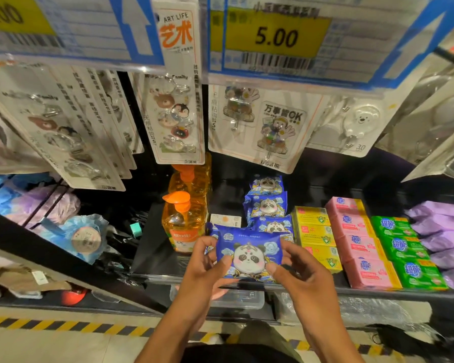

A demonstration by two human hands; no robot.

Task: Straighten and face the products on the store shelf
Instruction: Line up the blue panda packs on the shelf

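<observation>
A blue panda-print packet is held face-up over the front edge of the black shelf. My left hand grips its left side and my right hand pinches its right side. Behind it a row of the same panda packets runs toward the back of the shelf. Orange pump bottles stand to the left of that row. To the right lie rows of yellow soap boxes, pink soap bars and green soap bars.
Hook cards and price tags hang from the rail above the shelf. Purple packets lie at the far right. Bagged goods fill the left bay. A small white box lies behind the held packet. Striped floor tape runs below.
</observation>
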